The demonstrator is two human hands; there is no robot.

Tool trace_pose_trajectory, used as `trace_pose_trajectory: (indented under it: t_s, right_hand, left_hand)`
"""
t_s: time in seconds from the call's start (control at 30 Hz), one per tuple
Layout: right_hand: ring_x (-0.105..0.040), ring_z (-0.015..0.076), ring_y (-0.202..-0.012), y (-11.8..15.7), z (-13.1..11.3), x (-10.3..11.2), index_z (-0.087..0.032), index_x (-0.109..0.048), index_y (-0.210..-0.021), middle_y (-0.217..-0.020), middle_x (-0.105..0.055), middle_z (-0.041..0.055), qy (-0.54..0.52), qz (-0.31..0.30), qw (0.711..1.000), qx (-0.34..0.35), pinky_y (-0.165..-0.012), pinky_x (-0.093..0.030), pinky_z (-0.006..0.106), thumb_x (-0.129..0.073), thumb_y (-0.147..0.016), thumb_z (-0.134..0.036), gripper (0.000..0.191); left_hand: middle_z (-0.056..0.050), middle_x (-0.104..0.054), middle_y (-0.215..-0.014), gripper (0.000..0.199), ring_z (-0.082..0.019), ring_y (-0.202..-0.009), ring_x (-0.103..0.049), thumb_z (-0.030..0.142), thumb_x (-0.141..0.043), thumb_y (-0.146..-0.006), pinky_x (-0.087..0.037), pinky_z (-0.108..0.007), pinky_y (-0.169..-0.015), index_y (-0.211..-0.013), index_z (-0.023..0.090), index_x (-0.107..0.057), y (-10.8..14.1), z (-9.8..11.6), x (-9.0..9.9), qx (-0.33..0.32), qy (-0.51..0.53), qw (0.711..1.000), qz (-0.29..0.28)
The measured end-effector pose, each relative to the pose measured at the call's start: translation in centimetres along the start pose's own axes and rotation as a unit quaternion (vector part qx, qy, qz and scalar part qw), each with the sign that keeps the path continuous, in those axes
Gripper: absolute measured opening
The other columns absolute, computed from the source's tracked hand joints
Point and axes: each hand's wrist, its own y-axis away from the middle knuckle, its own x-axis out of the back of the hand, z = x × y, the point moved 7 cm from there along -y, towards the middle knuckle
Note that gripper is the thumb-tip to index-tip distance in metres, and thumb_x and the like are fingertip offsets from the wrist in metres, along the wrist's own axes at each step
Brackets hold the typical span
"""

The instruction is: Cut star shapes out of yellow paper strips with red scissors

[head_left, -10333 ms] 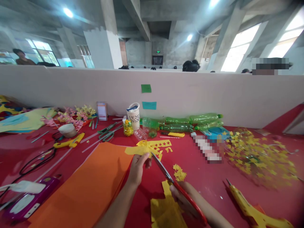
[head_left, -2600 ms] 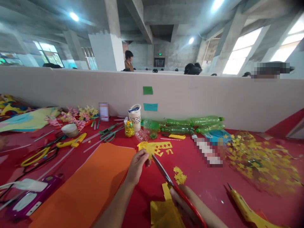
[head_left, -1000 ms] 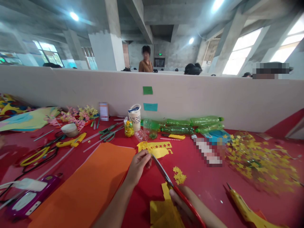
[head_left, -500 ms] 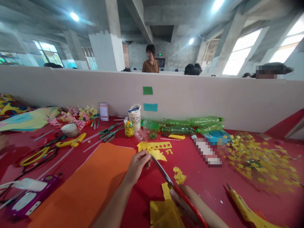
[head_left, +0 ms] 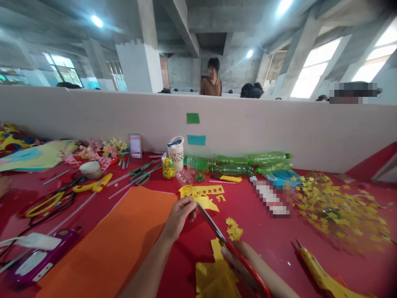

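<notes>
My right hand (head_left: 240, 258) is wrapped round the red handles of a pair of scissors (head_left: 218, 232), whose blades point up and left. My left hand (head_left: 182, 213) is closed in a pinch at the blade tips; whatever lies between its fingers is too small to make out. Just beyond it are yellow cut pieces (head_left: 206, 203) and a yellow strip with star-shaped holes (head_left: 214, 190). A small pile of yellow stars (head_left: 234, 229) rests right of the blades. Yellow sheets (head_left: 214, 279) lie beneath my right hand. Left of my left arm is an orange sheet (head_left: 114, 236).
Green bottles (head_left: 268, 158) and a white cup (head_left: 175, 154) stand or lie near the white partition (head_left: 124, 116). A glue gun (head_left: 322, 273) and a star bunch (head_left: 341, 211) are at right. A purple power strip (head_left: 43, 258) is at left. A person (head_left: 211, 85) is beyond the partition.
The person beyond the partition has shifted to the right. My hands and the scissors look almost unchanged.
</notes>
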Motion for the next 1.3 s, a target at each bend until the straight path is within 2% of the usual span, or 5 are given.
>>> trace_pose_trajectory:
  t_s: [0.27,0.6,0.83,1.1,1.3]
  right_hand:
    - [-0.032,0.0070,-0.049,-0.5,0.4,-0.1,-0.020,-0.037,-0.063,-0.057,-0.033,-0.0060,0.017,-0.014,1.000,0.010,-0.044,-0.024,0.019,-0.057,-0.076,-0.064,0.051]
    - [-0.024,0.0043,-0.042,0.3,-0.1,-0.9,-0.020,-0.039,-0.066,-0.051,-0.028,-0.0095,-0.080,-0.047,0.996,0.007,-0.039,-0.018,0.019,-0.051,-0.075,-0.072,0.055]
    - [-0.023,0.0042,-0.042,0.0,1.1,-1.9,-0.020,-0.040,-0.069,-0.051,-0.028,-0.0100,-0.157,-0.043,0.987,0.003,-0.041,-0.018,0.019,-0.051,-0.077,-0.070,0.052]
    - [-0.024,0.0041,-0.033,-0.6,2.2,-1.9,-0.021,-0.040,-0.066,-0.044,-0.027,-0.0107,-0.121,0.003,0.993,-0.017,-0.033,-0.018,0.018,-0.044,-0.076,-0.076,0.056]
    - [-0.024,0.0045,-0.031,-0.2,1.5,-1.9,-0.021,-0.042,-0.065,-0.038,-0.028,-0.0110,-0.107,-0.020,0.994,-0.023,-0.031,-0.015,0.018,-0.043,-0.078,-0.074,0.055]
  left_hand:
    - [0.002,-0.051,-0.053,0.026,-0.009,-0.051,-0.045,0.031,-0.053,-0.082,-0.036,-0.022,-0.051,-0.061,0.016,-0.053,0.0,-0.3,0.4,0.000,-0.011,1.000,0.002]
    - [0.002,-0.050,-0.053,0.026,-0.009,-0.050,-0.044,0.030,-0.053,-0.081,-0.034,-0.022,-0.050,-0.059,0.016,-0.052,0.2,-0.5,-0.3,-0.004,0.000,1.000,0.001]
    - [0.001,-0.050,-0.054,0.028,-0.010,-0.052,-0.045,0.032,-0.054,-0.082,-0.035,-0.022,-0.050,-0.060,0.016,-0.054,0.3,-0.8,-0.7,-0.005,0.001,1.000,0.009]
    - [0.002,-0.051,-0.053,0.028,-0.010,-0.051,-0.046,0.033,-0.054,-0.082,-0.035,-0.022,-0.051,-0.059,0.016,-0.053,0.3,-1.0,-0.8,-0.003,0.004,1.000,0.024]
    - [0.001,-0.052,-0.053,0.027,-0.010,-0.051,-0.046,0.034,-0.056,-0.080,-0.036,-0.022,-0.051,-0.060,0.016,-0.053,0.3,-1.2,-0.8,0.005,0.014,0.999,0.037]
